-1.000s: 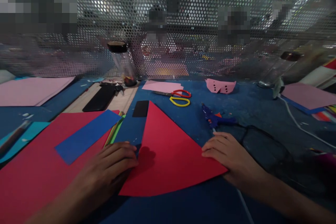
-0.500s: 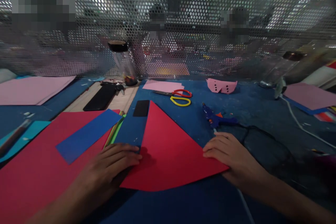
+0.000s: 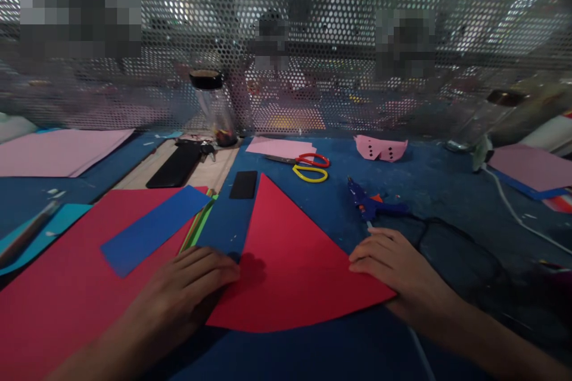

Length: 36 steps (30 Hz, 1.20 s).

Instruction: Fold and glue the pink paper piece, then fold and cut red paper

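Note:
A red paper wedge (image 3: 290, 262) with a rounded near edge lies in front of me, its point facing away. My left hand (image 3: 201, 280) grips its left edge, fingers curled together and thumb hidden. On the right side, my right hand (image 3: 393, 262) has its fingers over the edge near the corner, the thumb out of sight beneath. Just beyond that hand rests a blue glue gun (image 3: 369, 202) with a glue stick in its back end. Scissors (image 3: 308, 166) with one red and one yellow handle lie past the wedge's tip, near a small black card (image 3: 243, 184).
To the left, a blue strip (image 3: 154, 229) lies on a large red sheet (image 3: 58, 286). Behind are a black phone (image 3: 174, 164), keys (image 3: 208, 152), a jar (image 3: 214, 107) and a pink cut-out (image 3: 379, 149). A perforated metal screen (image 3: 304, 41) rises at the back. Cords run along the right.
The whole view has shifted slightly. Both hands keep their places on the red paper wedge, and nothing has been taken up or let go.

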Motion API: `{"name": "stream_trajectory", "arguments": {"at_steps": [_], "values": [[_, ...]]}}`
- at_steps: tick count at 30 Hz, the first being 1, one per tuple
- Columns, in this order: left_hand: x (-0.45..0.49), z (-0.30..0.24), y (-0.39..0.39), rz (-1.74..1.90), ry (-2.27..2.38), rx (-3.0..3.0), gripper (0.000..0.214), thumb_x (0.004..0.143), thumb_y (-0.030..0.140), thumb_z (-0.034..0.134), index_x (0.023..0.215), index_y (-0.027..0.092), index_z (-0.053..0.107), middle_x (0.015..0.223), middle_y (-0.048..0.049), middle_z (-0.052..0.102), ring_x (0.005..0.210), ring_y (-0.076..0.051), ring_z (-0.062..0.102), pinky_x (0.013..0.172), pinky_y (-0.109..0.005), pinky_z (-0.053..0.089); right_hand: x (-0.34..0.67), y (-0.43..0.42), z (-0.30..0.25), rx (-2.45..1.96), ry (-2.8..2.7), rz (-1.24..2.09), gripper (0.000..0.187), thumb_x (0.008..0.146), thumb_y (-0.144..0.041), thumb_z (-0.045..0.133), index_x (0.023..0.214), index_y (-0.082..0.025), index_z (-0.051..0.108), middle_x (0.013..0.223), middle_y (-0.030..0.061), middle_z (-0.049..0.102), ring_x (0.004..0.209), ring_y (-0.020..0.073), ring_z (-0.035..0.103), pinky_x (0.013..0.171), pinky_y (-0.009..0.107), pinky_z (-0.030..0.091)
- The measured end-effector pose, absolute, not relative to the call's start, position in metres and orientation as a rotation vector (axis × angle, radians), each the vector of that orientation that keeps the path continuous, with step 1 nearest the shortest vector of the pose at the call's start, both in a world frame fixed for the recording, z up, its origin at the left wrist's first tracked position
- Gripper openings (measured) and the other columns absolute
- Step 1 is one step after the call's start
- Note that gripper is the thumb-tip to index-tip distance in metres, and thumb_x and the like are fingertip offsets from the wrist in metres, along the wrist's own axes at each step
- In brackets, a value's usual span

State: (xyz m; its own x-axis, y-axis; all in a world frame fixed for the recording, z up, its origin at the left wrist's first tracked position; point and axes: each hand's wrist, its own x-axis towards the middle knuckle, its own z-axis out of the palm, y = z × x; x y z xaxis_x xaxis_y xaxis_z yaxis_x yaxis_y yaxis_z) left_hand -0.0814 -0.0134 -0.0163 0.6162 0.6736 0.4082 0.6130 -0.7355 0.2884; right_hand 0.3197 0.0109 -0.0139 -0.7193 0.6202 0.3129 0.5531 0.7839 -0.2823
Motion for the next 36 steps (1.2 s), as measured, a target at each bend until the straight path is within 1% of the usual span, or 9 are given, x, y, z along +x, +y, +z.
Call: {"name": "stream_trajectory", "arguments": {"at_steps": [6,9,15,20,24,27,30,33,36], "values": [[-0.082,-0.016,-0.012,0.709,1.048,2.756,0.023,0.102,0.016,0.05,0.119,0.021,0.064,0.115,-0.0074,0.075,0.106,-0.02,0.069,0.088,-0.033,0.055,0.318,0.01,-0.012,-0.873,-2.586,0.228,0.032,0.082,-0.006,0.054,0.107,-0.022,0.064,0.108,0.0031,0.071,0.103,0.0202,0.065,0.109,0.049,0.034],[-0.082,-0.016,-0.012,0.7,1.066,2.768,0.024,0.102,0.016,0.05,0.121,0.022,0.064,0.113,-0.0065,0.076,0.103,-0.02,0.071,0.086,-0.032,0.056,0.317,0.01,-0.011,-0.862,-2.58,0.245,0.033,0.082,-0.004,0.052,0.107,-0.022,0.063,0.107,0.0031,0.071,0.104,0.0199,0.065,0.11,0.049,0.034],[-0.082,-0.02,-0.014,0.736,1.121,2.702,0.024,0.099,0.014,0.054,0.119,0.024,0.063,0.109,-0.0063,0.077,0.102,-0.022,0.071,0.086,-0.035,0.055,0.317,0.011,-0.012,-0.86,-2.561,0.26,0.03,0.084,-0.003,0.052,0.105,-0.023,0.063,0.106,0.0033,0.071,0.103,0.0197,0.064,0.11,0.048,0.033],[-0.082,-0.021,-0.013,0.768,1.131,2.676,0.027,0.097,0.012,0.054,0.118,0.025,0.064,0.106,-0.0055,0.077,0.099,-0.023,0.071,0.084,-0.035,0.055,0.32,0.012,-0.015,-0.873,-2.558,0.317,0.028,0.085,-0.006,0.055,0.106,-0.023,0.063,0.109,0.0028,0.071,0.105,0.0201,0.063,0.111,0.048,0.03],[-0.085,-0.022,-0.012,0.754,1.159,2.652,0.028,0.095,0.011,0.056,0.116,0.027,0.065,0.105,-0.0038,0.077,0.1,-0.022,0.071,0.085,-0.034,0.056,0.319,0.013,-0.014,-0.897,-2.541,0.322,0.022,0.089,-0.009,0.057,0.105,-0.023,0.062,0.106,0.0012,0.071,0.101,0.0196,0.064,0.11,0.048,0.031],[-0.085,-0.023,-0.013,0.716,1.251,2.605,0.026,0.095,0.015,0.058,0.115,0.028,0.065,0.105,-0.0031,0.076,0.101,-0.022,0.071,0.085,-0.035,0.056,0.316,0.013,-0.011,-0.924,-2.522,0.337,0.019,0.092,-0.009,0.058,0.103,-0.024,0.062,0.102,-0.0007,0.071,0.098,0.018,0.064,0.108,0.047,0.032],[-0.081,-0.023,-0.013,0.743,1.344,2.54,0.016,0.099,0.023,0.056,0.109,0.029,0.068,0.101,-0.0029,0.075,0.095,-0.021,0.071,0.081,-0.034,0.057,0.315,0.012,-0.009,-0.994,-2.491,0.36,0.014,0.093,-0.012,0.061,0.099,-0.024,0.064,0.101,-0.0012,0.07,0.097,0.0175,0.064,0.108,0.047,0.033],[-0.073,-0.018,-0.013,0.797,1.368,2.504,0.013,0.099,0.036,0.059,0.102,0.028,0.069,0.093,-0.0018,0.074,0.085,-0.021,0.072,0.073,-0.032,0.058,0.316,0.012,-0.008,-1.048,-2.496,0.385,0.006,0.095,-0.02,0.063,0.096,-0.025,0.067,0.101,0.0006,0.069,0.098,0.0193,0.063,0.105,0.046,0.038],[-0.067,-0.012,-0.013,0.862,1.42,2.491,0.017,0.097,0.042,0.061,0.098,0.027,0.068,0.09,-0.0012,0.075,0.081,-0.021,0.073,0.07,-0.032,0.059,0.316,0.012,-0.007,-1.082,-2.507,0.405,0.009,0.098,-0.027,0.062,0.094,-0.024,0.069,0.1,0.0032,0.068,0.098,0.021,0.062,0.098,0.044,0.043]]}}
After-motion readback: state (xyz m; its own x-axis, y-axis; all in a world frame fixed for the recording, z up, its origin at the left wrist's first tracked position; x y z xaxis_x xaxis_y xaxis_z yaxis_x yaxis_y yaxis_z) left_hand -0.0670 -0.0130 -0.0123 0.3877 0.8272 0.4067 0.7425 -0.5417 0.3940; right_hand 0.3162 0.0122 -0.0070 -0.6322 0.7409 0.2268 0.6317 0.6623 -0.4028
